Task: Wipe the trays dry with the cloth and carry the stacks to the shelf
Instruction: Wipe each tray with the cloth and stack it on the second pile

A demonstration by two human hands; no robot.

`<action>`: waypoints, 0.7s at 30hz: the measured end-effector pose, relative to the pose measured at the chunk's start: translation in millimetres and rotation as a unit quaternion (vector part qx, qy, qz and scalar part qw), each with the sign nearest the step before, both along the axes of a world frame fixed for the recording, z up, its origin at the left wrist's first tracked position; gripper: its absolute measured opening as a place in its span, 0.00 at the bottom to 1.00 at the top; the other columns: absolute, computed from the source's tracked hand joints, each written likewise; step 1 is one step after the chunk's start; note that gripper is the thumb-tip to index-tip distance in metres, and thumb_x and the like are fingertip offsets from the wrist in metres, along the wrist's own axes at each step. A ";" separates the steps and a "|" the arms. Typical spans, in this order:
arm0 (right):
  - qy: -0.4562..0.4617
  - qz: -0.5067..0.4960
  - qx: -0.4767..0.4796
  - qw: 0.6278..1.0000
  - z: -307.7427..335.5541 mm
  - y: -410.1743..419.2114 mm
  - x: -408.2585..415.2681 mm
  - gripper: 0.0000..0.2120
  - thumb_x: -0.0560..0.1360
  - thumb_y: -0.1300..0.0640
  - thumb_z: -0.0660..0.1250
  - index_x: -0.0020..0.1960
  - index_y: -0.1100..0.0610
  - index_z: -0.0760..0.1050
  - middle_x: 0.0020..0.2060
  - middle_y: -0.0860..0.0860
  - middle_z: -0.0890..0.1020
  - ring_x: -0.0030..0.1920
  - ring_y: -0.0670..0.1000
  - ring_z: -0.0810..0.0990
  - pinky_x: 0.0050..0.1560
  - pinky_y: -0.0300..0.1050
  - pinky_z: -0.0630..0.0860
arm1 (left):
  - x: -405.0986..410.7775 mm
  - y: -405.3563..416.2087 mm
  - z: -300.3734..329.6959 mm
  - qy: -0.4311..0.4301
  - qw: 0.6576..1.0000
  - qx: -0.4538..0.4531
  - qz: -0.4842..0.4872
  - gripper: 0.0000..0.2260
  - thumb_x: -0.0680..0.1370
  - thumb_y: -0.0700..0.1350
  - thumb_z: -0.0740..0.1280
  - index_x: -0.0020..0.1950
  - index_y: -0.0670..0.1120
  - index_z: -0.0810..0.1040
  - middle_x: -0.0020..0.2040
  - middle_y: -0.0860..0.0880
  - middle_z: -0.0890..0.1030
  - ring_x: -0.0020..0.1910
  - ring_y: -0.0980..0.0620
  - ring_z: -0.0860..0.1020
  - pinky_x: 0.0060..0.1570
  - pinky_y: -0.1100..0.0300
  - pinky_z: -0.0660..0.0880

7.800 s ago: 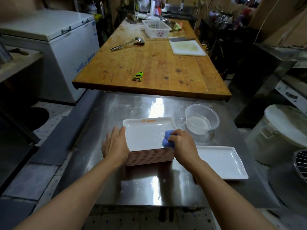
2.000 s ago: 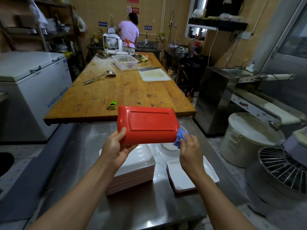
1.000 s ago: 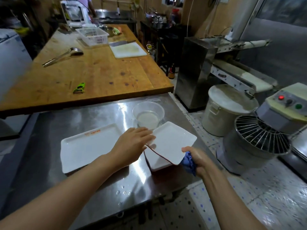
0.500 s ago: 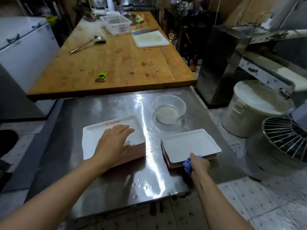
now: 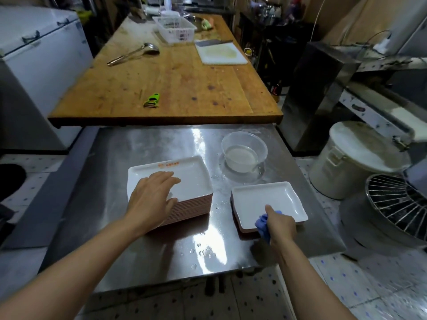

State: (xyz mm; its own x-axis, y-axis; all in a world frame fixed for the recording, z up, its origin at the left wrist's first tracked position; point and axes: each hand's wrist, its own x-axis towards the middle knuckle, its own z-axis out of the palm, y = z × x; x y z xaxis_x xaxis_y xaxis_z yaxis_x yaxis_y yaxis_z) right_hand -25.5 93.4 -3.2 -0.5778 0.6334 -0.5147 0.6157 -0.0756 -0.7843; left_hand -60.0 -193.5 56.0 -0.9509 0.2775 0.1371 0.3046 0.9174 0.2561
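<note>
On the steel table (image 5: 143, 245), nearest, the right hand (image 5: 280, 225) grips a bunched blue cloth (image 5: 262, 224) at the near edge of a short stack of trays (image 5: 265, 199), white inside. To its left, the left hand (image 5: 151, 197) lies flat, fingers relaxed, on a taller stack of trays (image 5: 194, 181); its top tray bears small orange writing, too blurred to read. Behind stands a clear bowl (image 5: 243, 151) holding water, then the wooden table (image 5: 175, 79) with a green peeler (image 5: 152, 100).
</note>
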 end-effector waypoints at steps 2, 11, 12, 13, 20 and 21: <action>0.045 0.033 0.033 0.998 17.5 -18.4 -8.6 0.14 0.76 0.51 0.63 0.41 0.61 0.77 0.38 0.58 0.81 0.38 0.57 0.77 0.39 0.45 0.71 | 1.5 -6.1 0.7 0.001 1.000 0.012 0.026 0.21 0.74 0.46 0.70 0.67 0.49 0.73 0.70 0.49 0.71 0.70 0.49 0.66 0.66 0.51 0.62; 0.220 0.232 0.069 0.945 79.1 -108.5 -43.8 0.11 0.78 0.62 0.54 0.57 0.51 0.64 0.50 0.49 0.75 0.43 0.45 0.77 0.40 0.36 0.74 | 3.4 -56.7 -2.8 -0.036 0.987 0.049 0.150 0.24 0.74 0.46 0.68 0.70 0.47 0.69 0.68 0.49 0.73 0.66 0.48 0.69 0.61 0.53 0.67; 0.210 0.261 0.096 0.937 76.2 -115.7 -45.6 0.13 0.77 0.64 0.54 0.59 0.53 0.63 0.53 0.51 0.74 0.47 0.48 0.78 0.45 0.38 0.76 | 3.3 -60.4 -4.7 -0.047 0.984 0.047 0.163 0.25 0.74 0.47 0.67 0.71 0.47 0.67 0.68 0.49 0.72 0.66 0.48 0.70 0.60 0.53 0.67; 0.192 0.290 0.135 0.928 72.1 -122.1 -46.8 0.14 0.75 0.65 0.55 0.59 0.55 0.63 0.56 0.53 0.73 0.51 0.52 0.77 0.51 0.44 0.76 | 2.5 -63.5 -6.7 -0.059 0.982 0.047 0.173 0.26 0.74 0.47 0.67 0.71 0.47 0.66 0.68 0.49 0.72 0.65 0.48 0.70 0.60 0.54 0.68; 0.129 0.410 0.510 0.745 40.0 -139.3 -49.7 0.09 0.73 0.60 0.64 0.52 0.58 0.78 0.63 0.53 0.71 0.64 0.57 0.68 0.58 0.45 0.63 | -7.9 -71.3 -23.3 -0.146 0.964 0.104 0.197 0.26 0.73 0.45 0.65 0.70 0.48 0.63 0.66 0.47 0.72 0.63 0.44 0.71 0.59 0.48 0.72; 0.108 0.417 0.507 0.747 38.9 -139.7 -53.4 0.10 0.74 0.60 0.63 0.54 0.58 0.77 0.62 0.52 0.70 0.63 0.56 0.67 0.56 0.43 0.63 | -9.1 -70.7 -25.3 -0.154 0.961 0.107 0.201 0.26 0.73 0.44 0.64 0.71 0.48 0.62 0.66 0.47 0.72 0.62 0.44 0.71 0.58 0.49 0.72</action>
